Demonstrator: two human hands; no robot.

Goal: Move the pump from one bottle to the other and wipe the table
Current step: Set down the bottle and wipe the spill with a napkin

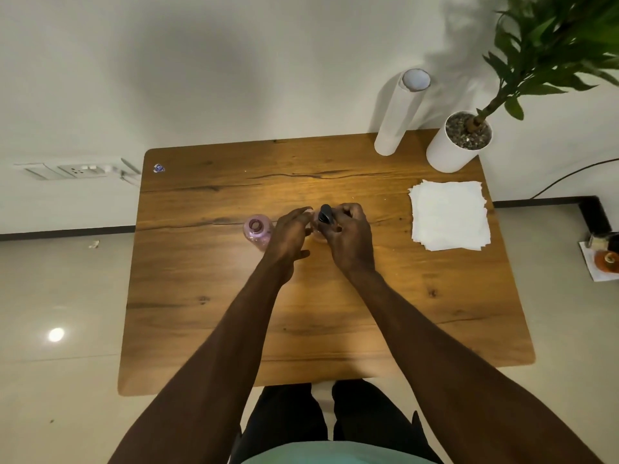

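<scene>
A pink see-through bottle (257, 232) stands uncapped on the wooden table (234, 313), left of my hands. A second clear bottle (317, 233) is mostly hidden between my hands. A black pump (325, 214) sits on top of it. My right hand (350, 237) has its fingers curled around the pump's collar. My left hand (290, 234) rests against the side of the hidden bottle with its fingers curved around it. Whether the pump is screwed down is hidden.
A stack of white paper towels (449, 215) lies at the right of the table. A white paper roll (398, 112) and a potted plant (459, 142) stand at the back right corner. A small sticker (159, 168) marks the back left corner.
</scene>
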